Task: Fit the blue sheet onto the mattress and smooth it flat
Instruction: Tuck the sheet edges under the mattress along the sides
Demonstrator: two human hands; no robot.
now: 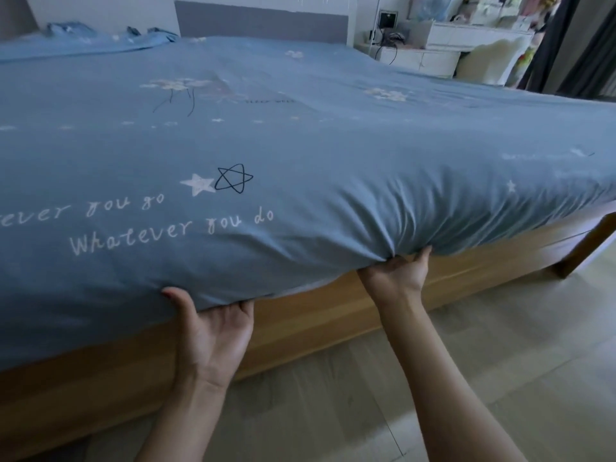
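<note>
The blue sheet [300, 135], printed with white stars and white writing, covers the whole top of the mattress and wraps down over its near side. My left hand [213, 331] grips the sheet's lower edge at the near side, thumb on top and fingers tucked under the mattress. My right hand [396, 271] holds the sheet's edge further right, where the fabric bunches into radiating folds; its fingers are hidden beneath the mattress. The mattress itself is hidden under the sheet.
A wooden bed frame [316, 311] runs under the mattress, with a leg [580, 251] at the right. A grey headboard [263, 18] stands at the back. Crumpled blue bedding [100, 38] lies far left. White furniture [433, 51] stands behind; pale wood floor [466, 345] below.
</note>
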